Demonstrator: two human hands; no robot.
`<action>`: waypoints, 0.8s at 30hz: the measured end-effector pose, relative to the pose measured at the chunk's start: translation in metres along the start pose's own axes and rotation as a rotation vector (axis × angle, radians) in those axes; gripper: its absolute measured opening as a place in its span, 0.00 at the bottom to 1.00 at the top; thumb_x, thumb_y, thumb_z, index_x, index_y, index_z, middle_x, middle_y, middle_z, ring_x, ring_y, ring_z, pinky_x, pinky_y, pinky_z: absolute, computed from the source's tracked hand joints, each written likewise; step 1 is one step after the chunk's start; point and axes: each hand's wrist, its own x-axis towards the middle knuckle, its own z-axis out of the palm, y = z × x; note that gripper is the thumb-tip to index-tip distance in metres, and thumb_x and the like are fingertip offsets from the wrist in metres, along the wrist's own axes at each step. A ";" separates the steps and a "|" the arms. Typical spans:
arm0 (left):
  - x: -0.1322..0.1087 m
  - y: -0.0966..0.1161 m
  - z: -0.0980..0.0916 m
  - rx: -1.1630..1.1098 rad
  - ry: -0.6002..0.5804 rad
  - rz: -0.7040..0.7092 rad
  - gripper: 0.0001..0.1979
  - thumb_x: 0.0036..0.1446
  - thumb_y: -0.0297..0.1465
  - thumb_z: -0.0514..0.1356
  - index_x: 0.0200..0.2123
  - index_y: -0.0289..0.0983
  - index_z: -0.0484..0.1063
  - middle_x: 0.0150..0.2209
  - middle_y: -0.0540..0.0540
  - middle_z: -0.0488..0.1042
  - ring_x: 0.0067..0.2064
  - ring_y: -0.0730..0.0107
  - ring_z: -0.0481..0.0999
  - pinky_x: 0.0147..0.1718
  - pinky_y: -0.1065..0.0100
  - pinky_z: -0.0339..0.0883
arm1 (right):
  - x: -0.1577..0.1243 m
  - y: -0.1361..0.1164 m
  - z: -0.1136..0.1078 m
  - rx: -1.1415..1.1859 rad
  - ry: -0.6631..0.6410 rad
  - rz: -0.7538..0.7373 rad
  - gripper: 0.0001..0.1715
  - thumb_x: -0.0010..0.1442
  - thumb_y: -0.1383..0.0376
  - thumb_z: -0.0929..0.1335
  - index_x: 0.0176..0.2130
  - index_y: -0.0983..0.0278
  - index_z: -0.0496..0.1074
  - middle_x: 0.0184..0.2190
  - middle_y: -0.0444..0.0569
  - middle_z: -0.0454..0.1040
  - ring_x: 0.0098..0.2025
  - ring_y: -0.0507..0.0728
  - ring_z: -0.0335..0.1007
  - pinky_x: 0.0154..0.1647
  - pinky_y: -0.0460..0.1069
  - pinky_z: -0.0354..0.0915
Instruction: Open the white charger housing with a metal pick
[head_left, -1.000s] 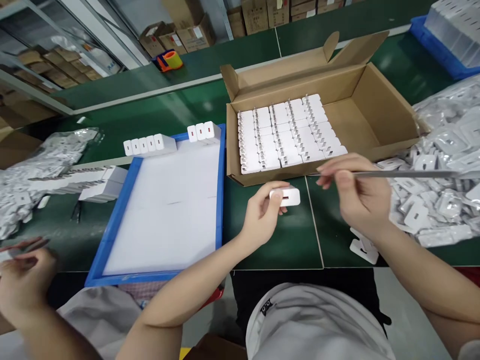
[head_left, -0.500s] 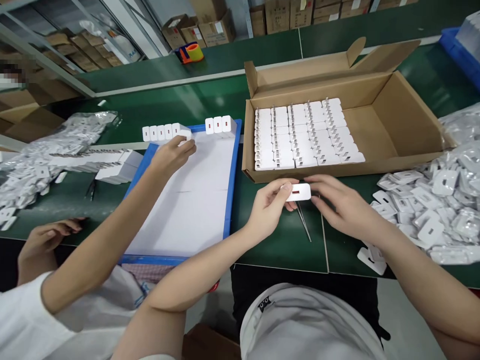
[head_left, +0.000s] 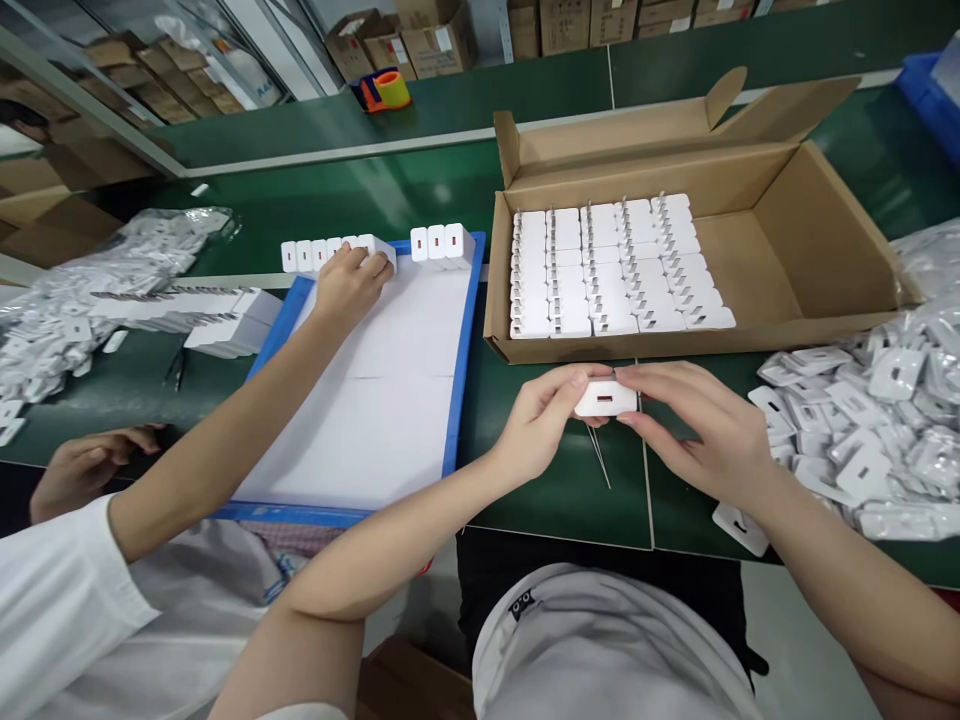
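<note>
A white USB power adapter (head_left: pixel 604 399) with a small dark reddish port is in front of the carton. My left hand (head_left: pixel 544 420) is closed around its left end. My right hand (head_left: pixel 701 425) pinches the right end between thumb and fingertips. Below the adapter a pair of metal tweezers (head_left: pixel 598 458) sticks out; its upper part is hidden by my left hand, and I cannot tell whether it is held or lying on the bench. Just beyond my hands, the open cardboard box (head_left: pixel 600 350) holds rows of white adapters (head_left: pixel 600 270), metal prongs up.
To my left, a co-worker's hand (head_left: pixel 352 285) touches a row of adapters at the blue-rimmed white tray (head_left: pixel 454 400). Small white plastic covers (head_left: pixel 862 450) are heaped at the right. More adapters (head_left: pixel 236 325) and bagged parts (head_left: pixel 127 270) lie at the left.
My right thumb and fingers have closed onto the adapter's right end, where they were just beside it. The co-worker's hand remains at the row by the tray.
</note>
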 end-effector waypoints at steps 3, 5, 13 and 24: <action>-0.001 -0.001 -0.001 -0.007 -0.013 0.016 0.23 0.64 0.46 0.55 0.48 0.33 0.76 0.37 0.42 0.78 0.34 0.69 0.76 0.35 0.68 0.72 | 0.000 0.000 0.001 -0.005 -0.001 -0.027 0.22 0.58 0.75 0.72 0.52 0.68 0.69 0.45 0.58 0.77 0.47 0.60 0.75 0.51 0.54 0.71; 0.000 -0.001 -0.002 -0.025 -0.006 0.024 0.23 0.64 0.46 0.55 0.47 0.34 0.76 0.39 0.42 0.78 0.35 0.69 0.76 0.36 0.68 0.72 | 0.000 -0.001 0.001 0.035 0.012 0.010 0.19 0.58 0.76 0.72 0.49 0.67 0.70 0.45 0.57 0.78 0.47 0.60 0.75 0.50 0.54 0.71; 0.001 -0.005 0.000 0.012 0.043 -0.026 0.25 0.60 0.49 0.58 0.47 0.34 0.77 0.46 0.39 0.78 0.42 0.63 0.77 0.40 0.65 0.74 | 0.004 -0.006 -0.010 0.478 0.230 0.449 0.09 0.59 0.73 0.70 0.39 0.60 0.71 0.39 0.49 0.77 0.43 0.59 0.76 0.44 0.54 0.73; -0.002 -0.002 -0.001 0.016 0.002 0.011 0.23 0.61 0.48 0.58 0.47 0.36 0.77 0.49 0.39 0.77 0.50 0.56 0.77 0.46 0.62 0.73 | -0.005 0.035 -0.017 -0.028 -0.544 0.527 0.08 0.63 0.66 0.63 0.37 0.60 0.73 0.32 0.45 0.76 0.27 0.55 0.70 0.25 0.49 0.62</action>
